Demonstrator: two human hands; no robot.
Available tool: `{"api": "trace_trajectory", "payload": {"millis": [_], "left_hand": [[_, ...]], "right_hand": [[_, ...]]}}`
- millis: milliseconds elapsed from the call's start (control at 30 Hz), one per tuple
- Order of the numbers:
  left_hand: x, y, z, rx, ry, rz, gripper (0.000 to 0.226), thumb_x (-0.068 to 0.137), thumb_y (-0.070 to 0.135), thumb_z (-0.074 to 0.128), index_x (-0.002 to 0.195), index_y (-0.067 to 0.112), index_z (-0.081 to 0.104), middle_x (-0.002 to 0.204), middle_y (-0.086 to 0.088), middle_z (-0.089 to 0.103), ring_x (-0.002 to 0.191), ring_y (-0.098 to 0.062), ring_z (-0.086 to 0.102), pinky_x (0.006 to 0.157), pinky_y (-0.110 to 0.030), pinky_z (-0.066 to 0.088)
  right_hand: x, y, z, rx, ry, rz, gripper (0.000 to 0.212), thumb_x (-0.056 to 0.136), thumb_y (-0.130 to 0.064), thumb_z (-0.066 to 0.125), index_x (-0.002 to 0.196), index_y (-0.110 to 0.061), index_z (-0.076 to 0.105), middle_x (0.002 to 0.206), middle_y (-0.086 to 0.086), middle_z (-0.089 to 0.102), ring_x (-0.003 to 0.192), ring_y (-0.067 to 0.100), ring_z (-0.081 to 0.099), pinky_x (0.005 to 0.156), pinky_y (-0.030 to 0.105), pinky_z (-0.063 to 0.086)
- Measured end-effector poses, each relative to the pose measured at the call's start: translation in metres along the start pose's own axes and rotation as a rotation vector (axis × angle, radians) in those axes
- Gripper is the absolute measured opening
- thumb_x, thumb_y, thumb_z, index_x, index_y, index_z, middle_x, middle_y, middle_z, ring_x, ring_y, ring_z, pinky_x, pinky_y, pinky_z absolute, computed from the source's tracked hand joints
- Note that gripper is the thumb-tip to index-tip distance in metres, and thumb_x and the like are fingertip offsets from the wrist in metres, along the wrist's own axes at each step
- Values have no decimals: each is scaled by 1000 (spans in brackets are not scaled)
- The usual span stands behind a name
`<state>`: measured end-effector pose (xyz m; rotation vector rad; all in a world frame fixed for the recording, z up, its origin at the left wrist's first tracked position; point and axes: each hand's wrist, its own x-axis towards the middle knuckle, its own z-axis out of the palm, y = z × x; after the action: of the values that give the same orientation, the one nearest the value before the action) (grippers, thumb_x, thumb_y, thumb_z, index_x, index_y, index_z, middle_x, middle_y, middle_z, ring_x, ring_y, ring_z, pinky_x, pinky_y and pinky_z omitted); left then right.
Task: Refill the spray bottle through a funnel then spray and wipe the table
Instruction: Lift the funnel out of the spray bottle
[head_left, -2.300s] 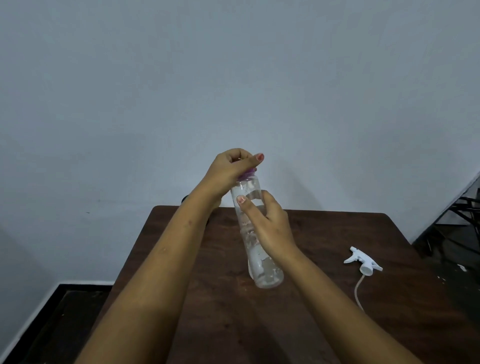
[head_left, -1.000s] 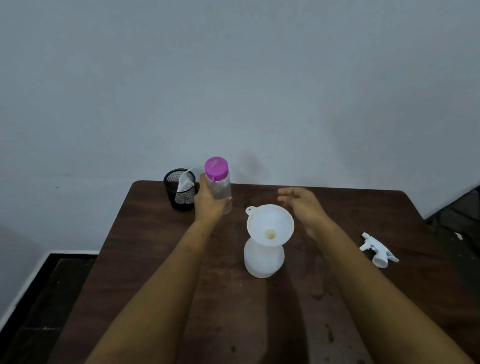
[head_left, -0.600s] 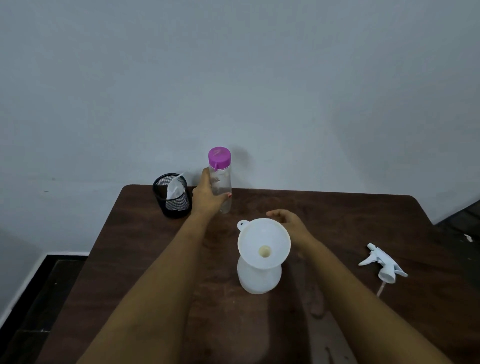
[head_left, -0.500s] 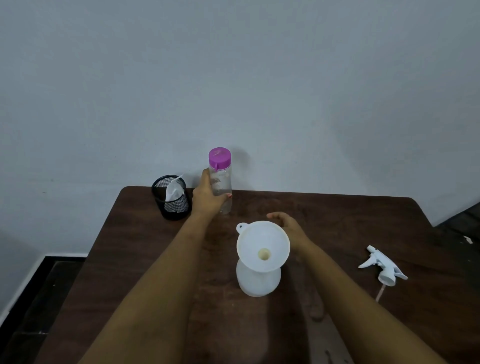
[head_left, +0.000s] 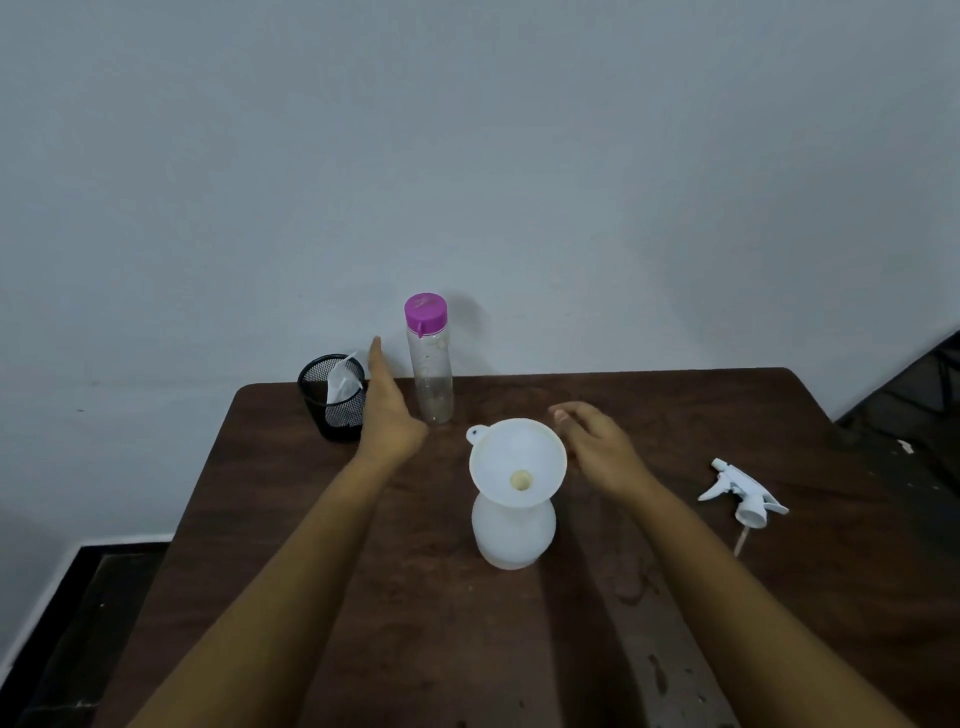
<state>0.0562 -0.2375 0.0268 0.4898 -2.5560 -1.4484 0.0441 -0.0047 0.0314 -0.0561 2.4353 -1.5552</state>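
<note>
Table (head_left: 675, 415): white spray bottle (head_left: 514, 535) upright mid-table, long axis vertical, funnel (head_left: 498, 457) seated in its neck, mouth up. It stands between the hands, touching neither. Left hand (head_left: 387, 415) is straight-fingered and empty; right hand (head_left: 597, 447) is relaxed and empty, just beside the funnel rim.

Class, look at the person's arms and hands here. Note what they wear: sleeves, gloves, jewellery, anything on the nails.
Both forearms are bare; no sleeve is in view. The left hand and right hand wear no gloves, and no watch, bracelet or ring shows. One right fingernail looks pinkish, perhaps polish, but it is blurred.
</note>
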Motion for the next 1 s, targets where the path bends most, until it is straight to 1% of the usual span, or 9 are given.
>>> {"api": "trace_trajectory", "payload": {"millis": [33, 100, 167, 233, 400, 500, 600, 667, 1000], "left_hand": [[-10, -2, -2, 14, -54, -17, 115, 68, -11, 69, 150, 20, -5, 158, -10, 13, 143, -24, 24, 112, -32, 31], [-33, -7, -5, -4, -244, -59, 114, 65, -15, 66, 150, 25, 1, 155, -10, 22, 132, -21, 37, 102, -39, 44], [-54, -8, -2, -76, -484, -42, 118, 58, -7, 74, 149, 31, 11, 151, -5, 28, 130, -14, 37, 99, -42, 48], [-72, -6, 6, -93, -611, 4, 109, 54, 9, 81, 145, 33, 24, 148, 4, 34, 135, -15, 35, 103, -45, 45], [-96, 17, 27, -152, -449, -16, 71, 70, 12, 80, 132, 22, 47, 132, -1, 55, 123, -20, 50, 100, -41, 47], [-100, 22, 35, -120, -336, -61, 55, 75, 12, 77, 125, 14, 56, 127, -7, 60, 119, -24, 55, 96, -39, 48], [-101, 20, 39, -133, -319, -103, 52, 75, 14, 78, 123, 13, 58, 128, -7, 61, 120, -25, 54, 98, -39, 47], [-100, 19, 40, -132, -305, -104, 50, 74, 15, 78, 121, 13, 59, 127, -7, 62, 119, -25, 55, 95, -36, 47], [-99, 11, 40, -160, -315, -99, 52, 74, 11, 78, 122, 12, 58, 127, -7, 61, 118, -25, 54, 95, -38, 47]], "right_hand": [[-7, -8, -4, 33, 5, -7, 25, 99, -32, 44, 104, -18, 63, 92, -1, 66, 81, 15, 61, 64, 21, 46], [-24, -24, -9, 38, 8, -27, 37, 99, -40, 41, 96, -15, 68, 78, -2, 66, 63, 9, 57, 52, 17, 41], [-41, -33, -11, 4, 25, -63, 43, 97, -44, 40, 92, -13, 69, 71, -6, 62, 57, 4, 52, 49, 14, 39], [-53, -38, -8, -30, 33, -96, 45, 96, -47, 41, 89, -11, 67, 70, -8, 59, 60, 3, 52, 53, 14, 40], [-63, -35, 11, -269, 64, -105, 27, 93, -40, 52, 106, -19, 63, 94, -6, 65, 85, 10, 61, 67, 25, 50], [-71, -39, 17, -333, 172, -115, 23, 94, -28, 49, 110, -18, 61, 98, -2, 65, 86, 12, 61, 63, 22, 48], [-78, -46, 16, -404, 315, -136, 24, 94, -25, 46, 112, -17, 61, 98, -1, 65, 80, 12, 59, 53, 18, 37], [-80, -48, 17, -464, 335, -123, 26, 94, -25, 45, 114, -17, 60, 99, -1, 66, 80, 12, 57, 51, 18, 34], [-97, -58, 30, -340, 442, -116, 20, 91, -23, 47, 102, -17, 62, 86, -3, 64, 73, 10, 60, 49, 18, 36]]}}
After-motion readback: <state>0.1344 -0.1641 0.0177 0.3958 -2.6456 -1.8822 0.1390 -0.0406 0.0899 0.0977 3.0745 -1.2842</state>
